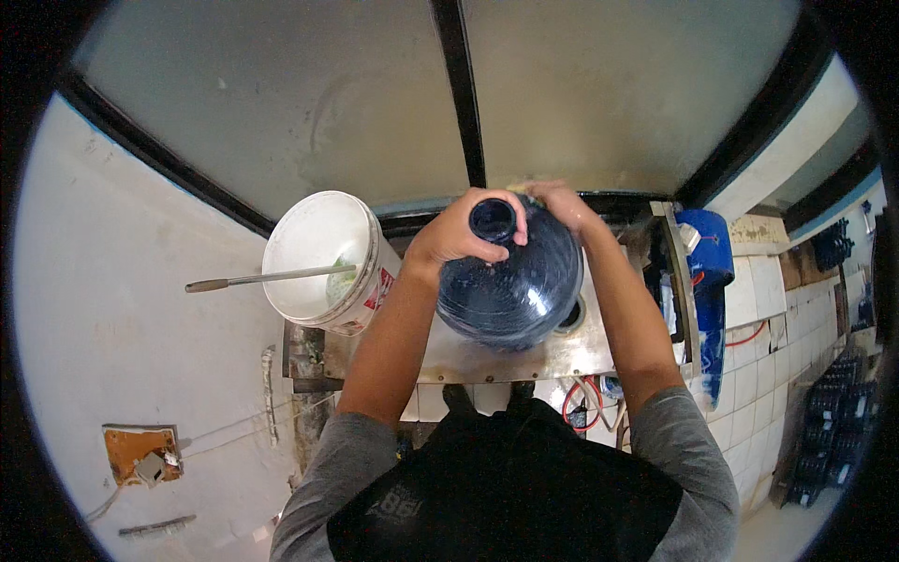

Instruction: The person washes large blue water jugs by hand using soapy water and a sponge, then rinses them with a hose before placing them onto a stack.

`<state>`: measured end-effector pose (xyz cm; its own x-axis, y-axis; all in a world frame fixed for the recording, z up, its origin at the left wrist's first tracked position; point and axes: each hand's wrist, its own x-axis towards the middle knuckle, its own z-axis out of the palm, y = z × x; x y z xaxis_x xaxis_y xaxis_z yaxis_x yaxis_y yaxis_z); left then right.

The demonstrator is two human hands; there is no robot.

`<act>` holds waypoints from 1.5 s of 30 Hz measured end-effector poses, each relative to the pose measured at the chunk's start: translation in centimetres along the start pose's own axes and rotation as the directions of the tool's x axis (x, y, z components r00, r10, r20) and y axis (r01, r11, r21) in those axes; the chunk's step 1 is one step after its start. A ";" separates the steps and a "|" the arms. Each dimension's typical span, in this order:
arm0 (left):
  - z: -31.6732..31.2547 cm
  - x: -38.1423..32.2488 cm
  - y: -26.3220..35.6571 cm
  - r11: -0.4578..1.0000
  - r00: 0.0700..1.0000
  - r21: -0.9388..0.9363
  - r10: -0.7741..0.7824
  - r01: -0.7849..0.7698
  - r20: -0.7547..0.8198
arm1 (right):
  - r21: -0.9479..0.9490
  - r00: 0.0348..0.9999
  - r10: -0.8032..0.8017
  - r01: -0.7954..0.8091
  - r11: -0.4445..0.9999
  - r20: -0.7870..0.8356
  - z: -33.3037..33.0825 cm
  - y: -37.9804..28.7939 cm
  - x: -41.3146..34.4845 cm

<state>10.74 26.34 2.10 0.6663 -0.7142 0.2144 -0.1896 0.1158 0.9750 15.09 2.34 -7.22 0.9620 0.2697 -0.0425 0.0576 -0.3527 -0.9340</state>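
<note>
A large blue plastic water-cooler bottle (513, 295) stands on a metal worktop (463, 365) in front of me, its open mouth facing up. My left hand (470, 228) is wrapped around the bottle's neck. On the far right side of the bottle lies my right hand (562, 204), slightly blurred, with a bit of something yellowish at its fingertips, perhaps a sponge; the bottle hides part of it. Streaks of water or suds cover the bottle's shoulder. Left of the bottle, a white plastic bucket (319, 246) holds a long-handled brush (274, 278), its handle resting over the rim.
Frosted window panes (372, 105) rise behind the worktop. A round opening (572, 316) shows beside the bottle. Blue plastic containers (706, 246) stand at the right, and a red hose (583, 404) hangs below the worktop's front edge. Dark stacked bottles (829, 421) are farther right.
</note>
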 end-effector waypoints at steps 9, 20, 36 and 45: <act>5.0 -2.5 -1.4 0.837 0.457 0.495 0.355 0.234 -0.816 | -0.144 0.846 -0.300 0.263 0.954 -0.440 10.8 -0.1 -13.5; 4.6 -2.4 -2.5 0.954 0.514 0.288 0.206 0.085 -0.833 | -0.527 0.856 -0.515 0.420 0.739 -0.038 3.9 -5.1 -4.5; 6.5 0.2 0.5 0.991 0.997 0.115 0.079 -0.076 -0.022 | -0.269 0.750 -0.229 0.478 0.836 0.621 -0.5 -2.7 5.2; 9.2 -3.9 1.0 0.958 0.150 0.265 0.248 0.111 -0.957 | -0.070 0.870 -0.455 0.474 0.878 0.193 2.1 -3.6 -4.2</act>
<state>1.29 22.91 1.74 0.7432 0.5824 0.3294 -0.2988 -0.1516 0.9422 10.28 4.31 -4.39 0.7589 0.5677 0.3191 0.5254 -0.2441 -0.8151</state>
